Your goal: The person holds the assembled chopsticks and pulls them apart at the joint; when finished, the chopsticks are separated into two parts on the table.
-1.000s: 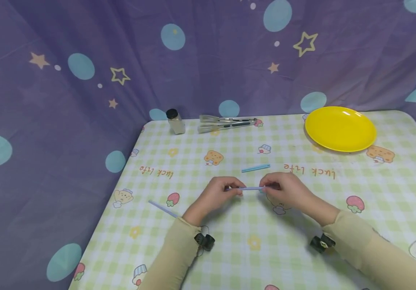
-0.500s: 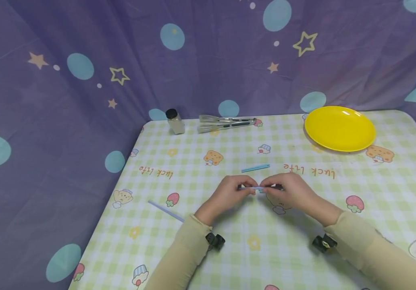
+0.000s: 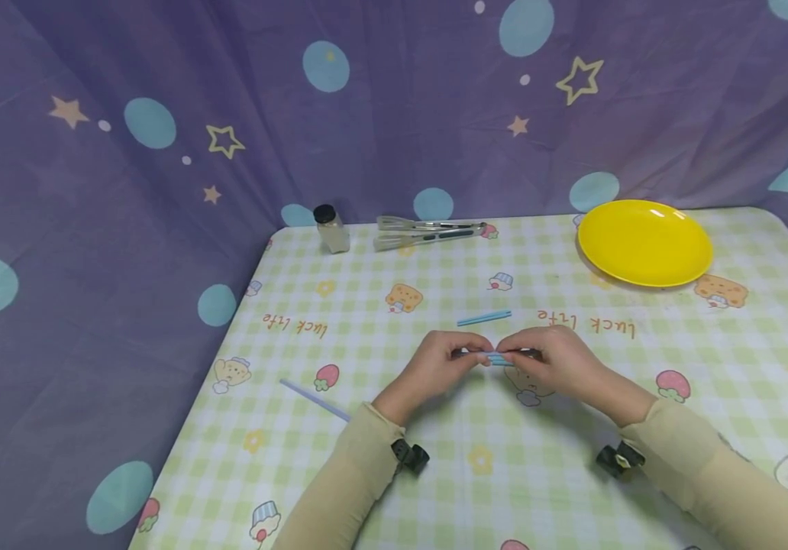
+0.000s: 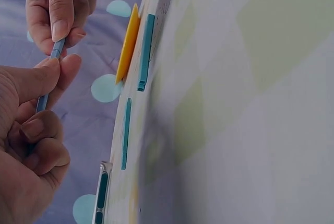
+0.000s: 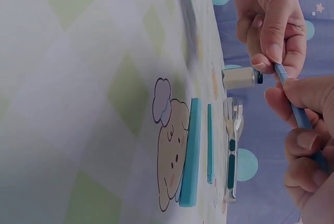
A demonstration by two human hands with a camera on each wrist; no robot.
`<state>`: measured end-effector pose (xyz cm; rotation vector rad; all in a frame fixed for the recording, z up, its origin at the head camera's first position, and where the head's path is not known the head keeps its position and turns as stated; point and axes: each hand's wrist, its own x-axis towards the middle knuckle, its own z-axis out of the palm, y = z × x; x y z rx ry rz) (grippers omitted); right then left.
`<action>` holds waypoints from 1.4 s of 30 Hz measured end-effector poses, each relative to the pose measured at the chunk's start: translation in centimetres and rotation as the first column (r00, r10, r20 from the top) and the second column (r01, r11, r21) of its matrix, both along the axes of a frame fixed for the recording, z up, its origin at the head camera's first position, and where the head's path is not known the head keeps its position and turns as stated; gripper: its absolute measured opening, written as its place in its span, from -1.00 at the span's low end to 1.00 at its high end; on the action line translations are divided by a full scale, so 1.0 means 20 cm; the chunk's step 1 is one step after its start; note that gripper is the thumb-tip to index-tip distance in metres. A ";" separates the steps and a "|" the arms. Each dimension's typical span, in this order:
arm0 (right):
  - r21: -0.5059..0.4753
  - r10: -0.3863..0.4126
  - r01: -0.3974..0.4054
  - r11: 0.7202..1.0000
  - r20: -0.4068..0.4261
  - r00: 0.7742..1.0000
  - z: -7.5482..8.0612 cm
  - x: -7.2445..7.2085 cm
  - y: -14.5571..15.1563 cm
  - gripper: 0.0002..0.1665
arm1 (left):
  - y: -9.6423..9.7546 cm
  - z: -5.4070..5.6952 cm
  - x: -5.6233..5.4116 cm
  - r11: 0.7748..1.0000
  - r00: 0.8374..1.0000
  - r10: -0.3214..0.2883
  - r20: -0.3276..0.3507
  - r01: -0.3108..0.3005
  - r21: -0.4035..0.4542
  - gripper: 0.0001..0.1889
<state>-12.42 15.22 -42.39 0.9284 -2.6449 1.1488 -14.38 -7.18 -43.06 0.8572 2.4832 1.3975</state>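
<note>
My left hand (image 3: 435,365) and right hand (image 3: 559,363) meet above the middle of the table, fingertips nearly touching. Thumbs and fingers of both pinch one slim blue bag clip (image 5: 300,114), seen lengthwise in the wrist views; in the head view the fingers hide most of it. A short seam shows on it between the two thumbs. Just below the hands lies a turquoise bag clip (image 3: 501,360), partly covered by my fingers. Beyond it lies another turquoise bag clip (image 3: 484,318). A lilac bag clip (image 3: 313,398) rests left of my left forearm, its near end hidden by the sleeve.
A yellow plate (image 3: 644,244) stands at the back right. Metal tongs (image 3: 430,234) with dark grips lie along the back edge, beside a black-lidded jar (image 3: 332,231). A checked cloth (image 3: 538,473) covers the table, and a purple curtain (image 3: 394,107) hangs behind.
My left hand has slid right along the bag clip until it is right beside my right hand, covering the stretch that showed between them. The right hand has barely moved.
</note>
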 end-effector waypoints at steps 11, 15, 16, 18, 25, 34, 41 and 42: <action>0.040 0.017 -0.018 0.999 0.012 1.000 0.01 -0.01 0.00 -0.87 | 0.00 0.00 0.00 1.000 0.999 -0.013 0.030 0.012 0.007 -0.87; 0.073 0.033 -0.030 0.997 -0.035 0.999 0.01 -0.01 0.00 -0.87 | -0.01 0.01 0.00 1.000 1.000 -0.012 0.029 0.012 0.004 -0.87; 0.075 0.036 -0.032 0.997 -0.052 0.998 0.00 -0.01 0.00 -0.87 | -0.01 0.00 0.00 1.000 1.000 -0.010 0.028 0.010 0.006 -0.86; 0.074 0.037 -0.031 0.997 -0.085 0.996 0.00 -0.01 0.00 -0.84 | -0.01 0.00 0.00 1.000 1.000 -0.008 0.024 0.008 0.008 -0.86; 0.067 0.040 -0.031 0.997 -0.137 0.990 0.00 -0.01 0.00 -0.81 | -0.01 0.00 0.00 1.000 1.000 -0.004 0.006 0.004 0.005 -0.86; 0.156 0.065 -0.052 0.986 -0.077 0.995 0.00 -0.01 -0.01 -0.83 | -0.01 0.00 0.00 1.000 1.000 0.005 0.026 -0.005 -0.012 -0.89; 0.134 0.049 -0.026 0.991 -0.172 0.984 0.00 -0.01 -0.01 -0.81 | -0.01 -0.01 0.00 0.999 0.999 0.023 0.040 -0.024 0.021 -0.89; 0.129 0.048 -0.025 0.991 -0.182 0.982 0.00 -0.01 -0.01 -0.81 | -0.01 -0.01 0.00 0.999 0.999 0.021 0.042 -0.022 0.028 -0.88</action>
